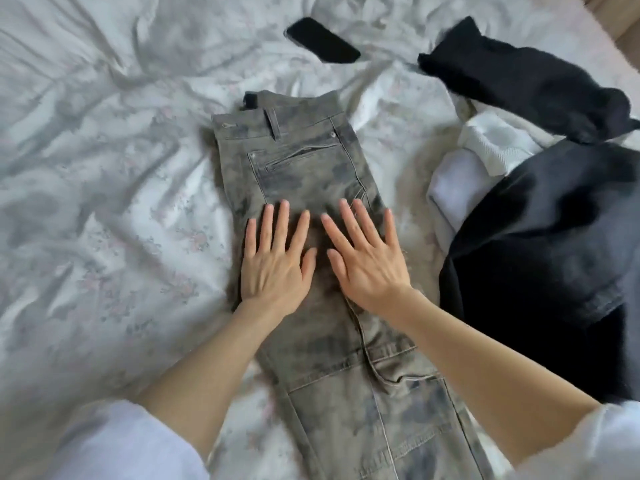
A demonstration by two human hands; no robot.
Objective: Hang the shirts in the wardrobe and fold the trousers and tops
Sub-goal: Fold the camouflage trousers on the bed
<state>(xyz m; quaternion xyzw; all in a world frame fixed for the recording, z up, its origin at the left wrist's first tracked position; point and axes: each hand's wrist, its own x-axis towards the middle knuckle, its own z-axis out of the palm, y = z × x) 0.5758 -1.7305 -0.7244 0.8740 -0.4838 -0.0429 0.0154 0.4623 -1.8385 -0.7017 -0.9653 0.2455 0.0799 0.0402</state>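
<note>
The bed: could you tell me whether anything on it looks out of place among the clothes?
A black phone lies on the rumpled sheet beyond the trousers, the only non-garment there.

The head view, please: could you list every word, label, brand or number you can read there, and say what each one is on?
None can be read.
The trousers: black tab at the waistband, no legible text.
The phone: dark and blurred, nothing showing.
The bedsheet: a faint floral print only.
</note>
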